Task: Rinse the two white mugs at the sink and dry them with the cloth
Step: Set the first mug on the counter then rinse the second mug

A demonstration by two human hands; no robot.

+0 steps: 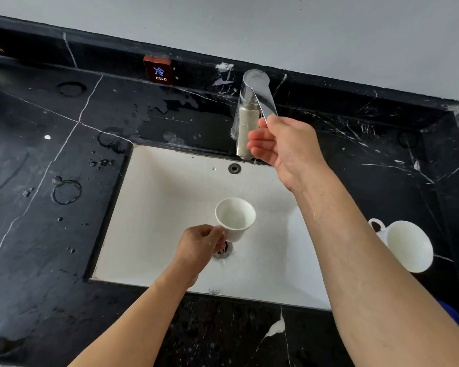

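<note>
Mug (235, 218) handle hidden, pinched in left hand (199, 246) fingers; right hand (286, 148) fingers relaxed under tap lever (261, 98), contact unclear.

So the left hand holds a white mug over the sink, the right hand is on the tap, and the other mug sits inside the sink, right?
Almost. The other mug sits on the black counter right of the sink, not inside it, as the head view shows. The left hand does hold a white mug over the sink, with the right hand on the tap.
</note>
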